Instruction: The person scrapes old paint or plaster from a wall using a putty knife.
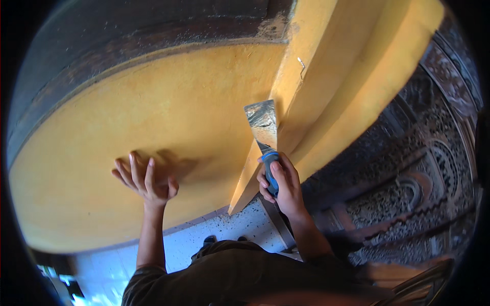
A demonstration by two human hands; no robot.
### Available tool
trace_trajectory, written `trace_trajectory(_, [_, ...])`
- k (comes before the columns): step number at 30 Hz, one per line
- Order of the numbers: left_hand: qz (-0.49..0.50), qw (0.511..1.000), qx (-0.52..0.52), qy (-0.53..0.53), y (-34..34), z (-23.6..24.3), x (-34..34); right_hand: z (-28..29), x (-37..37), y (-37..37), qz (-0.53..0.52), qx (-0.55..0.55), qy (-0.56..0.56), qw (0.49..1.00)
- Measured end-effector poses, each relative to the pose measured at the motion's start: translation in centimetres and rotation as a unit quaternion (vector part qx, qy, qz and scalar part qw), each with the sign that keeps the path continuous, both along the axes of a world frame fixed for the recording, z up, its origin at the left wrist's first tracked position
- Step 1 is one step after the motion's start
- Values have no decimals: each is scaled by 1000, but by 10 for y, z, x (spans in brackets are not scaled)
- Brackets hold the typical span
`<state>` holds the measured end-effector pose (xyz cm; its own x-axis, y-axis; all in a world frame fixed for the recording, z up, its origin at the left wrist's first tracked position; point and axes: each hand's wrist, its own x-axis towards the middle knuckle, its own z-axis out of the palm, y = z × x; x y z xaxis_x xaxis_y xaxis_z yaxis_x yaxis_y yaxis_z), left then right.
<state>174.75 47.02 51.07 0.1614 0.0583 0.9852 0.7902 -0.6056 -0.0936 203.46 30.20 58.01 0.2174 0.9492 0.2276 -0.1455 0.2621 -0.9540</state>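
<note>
My right hand (282, 183) grips the blue handle of a putty knife (262, 125). Its wide metal blade points up and lies against the corner edge of a yellow wall (173, 117), where the flat face meets a protruding yellow pillar (347, 76). My left hand (144, 178) is pressed flat on the yellow wall with its fingers spread, a forearm's length left of the knife. It holds nothing.
A dark carved wooden door (408, 199) stands to the right of the pillar. A dark band (127, 35) runs along the top of the wall. White speckled floor tiles (240, 227) with dust and flakes lie below, by my feet.
</note>
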Motion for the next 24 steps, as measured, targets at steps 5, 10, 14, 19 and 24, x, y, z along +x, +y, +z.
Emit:
trace_trajectory(5, [-69,998,-8,14,1,-14,-14,19,-10,9,-17,-1,76,997])
trace_trajectory(10, [-177,983,-43,36,-3,-15,-25,32,-22,17,7,13,81,997])
trace_trajectory(14, [-231,970,-60,54,1,-26,-59,51,-35,39,-21,11,52,998])
trace_trajectory(19, [-210,977,-39,20,-1,-29,-108,58,-38,35,-44,-21,69,996])
trace_trajectory(24, [-196,980,-25,-7,8,-35,-131,60,-47,44,-59,11,99,993])
